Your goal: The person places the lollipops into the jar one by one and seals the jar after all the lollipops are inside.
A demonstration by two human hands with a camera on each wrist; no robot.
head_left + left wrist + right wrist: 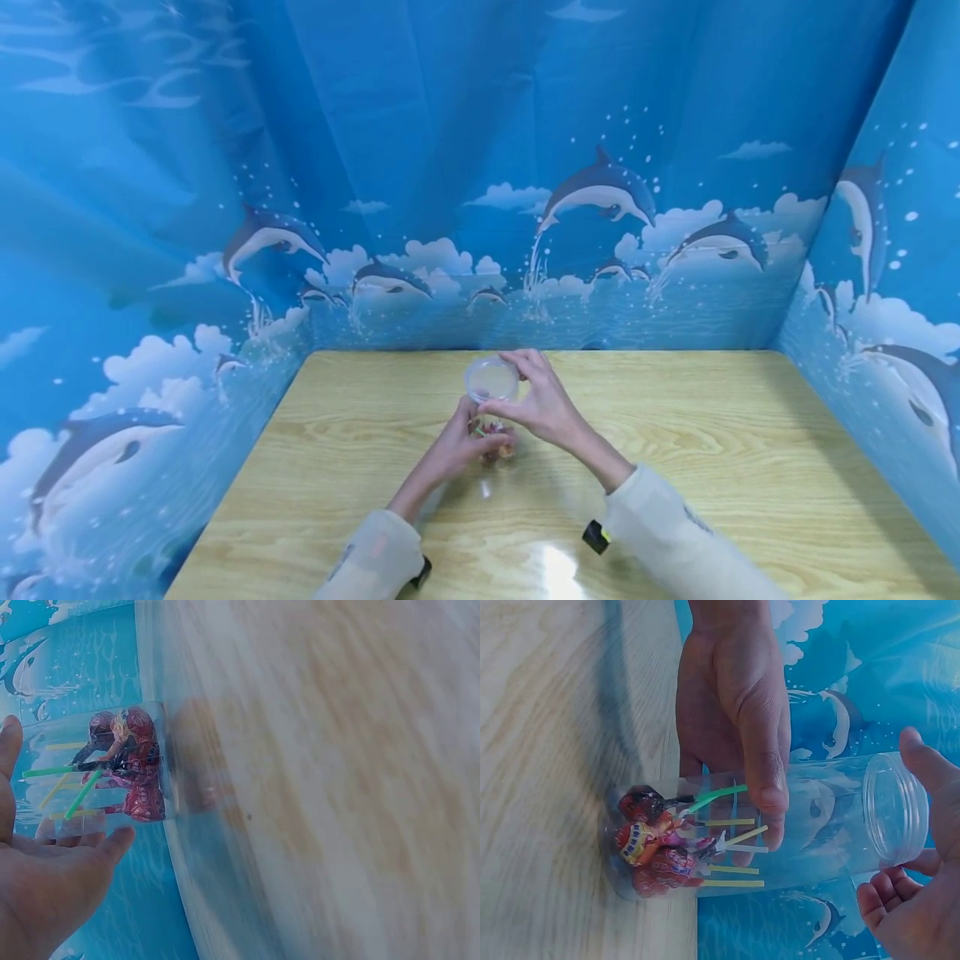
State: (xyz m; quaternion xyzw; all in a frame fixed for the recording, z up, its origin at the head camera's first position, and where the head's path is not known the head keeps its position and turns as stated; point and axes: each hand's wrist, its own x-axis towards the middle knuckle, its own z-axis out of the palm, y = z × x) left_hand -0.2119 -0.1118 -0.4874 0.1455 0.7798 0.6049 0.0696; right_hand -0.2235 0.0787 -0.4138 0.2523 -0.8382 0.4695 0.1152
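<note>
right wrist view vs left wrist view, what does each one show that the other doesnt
Only the right wrist view shows the clear lid held in the right hand at the jar's mouth, and the left hand's fingers wrapped round the clear jar. Only the left wrist view shows a long blurred stretch of the wooden table. Both show the jar standing on the table, the wrapped lollipops at its bottom, and the dolphin backdrop.

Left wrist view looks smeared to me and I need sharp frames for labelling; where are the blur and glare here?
Left wrist view: the table is streaked with motion blur, the jar only soft. Right wrist view: jar, lollipops and lid are fairly sharp. Head view: a bright glare patch lies on the near table edge, and the curtain bows from wide-angle distortion.
</note>
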